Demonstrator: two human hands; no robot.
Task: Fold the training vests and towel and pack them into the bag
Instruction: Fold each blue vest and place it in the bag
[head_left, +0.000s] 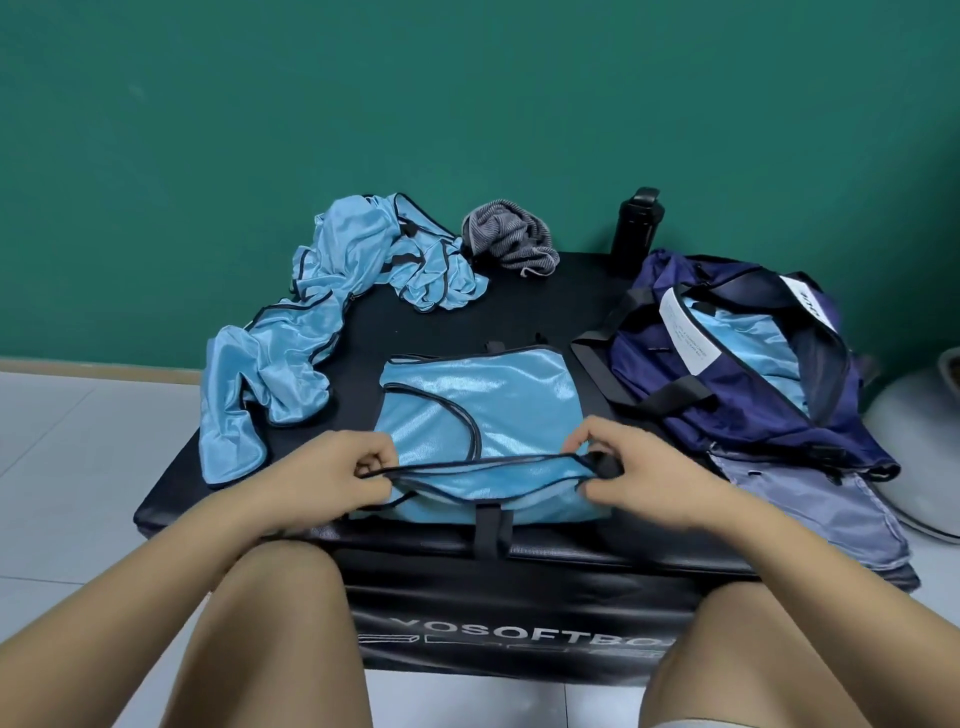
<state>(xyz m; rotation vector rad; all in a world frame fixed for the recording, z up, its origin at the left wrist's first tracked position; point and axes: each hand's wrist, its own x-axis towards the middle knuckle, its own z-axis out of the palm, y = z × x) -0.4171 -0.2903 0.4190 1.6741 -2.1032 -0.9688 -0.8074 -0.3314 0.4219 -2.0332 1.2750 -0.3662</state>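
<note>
A light blue training vest (498, 405) with black trim lies flat on the black soft box (545, 306) in front of me. My left hand (337, 475) pinches its near left edge and my right hand (639, 467) pinches its near right corner, lifting that edge slightly. Crumpled blue vests (332, 291) trail along the box's left side to the back. A grey striped towel (511, 234) lies bunched at the back. The navy bag (748, 395) sits open at the right with a blue vest (753, 332) inside.
A black bottle (635, 228) stands at the back by the green wall. A grey-blue pouch (826, 509) lies at the box's right front corner. A white object (914, 441) sits on the tiled floor to the right. My bare knees flank the box's front.
</note>
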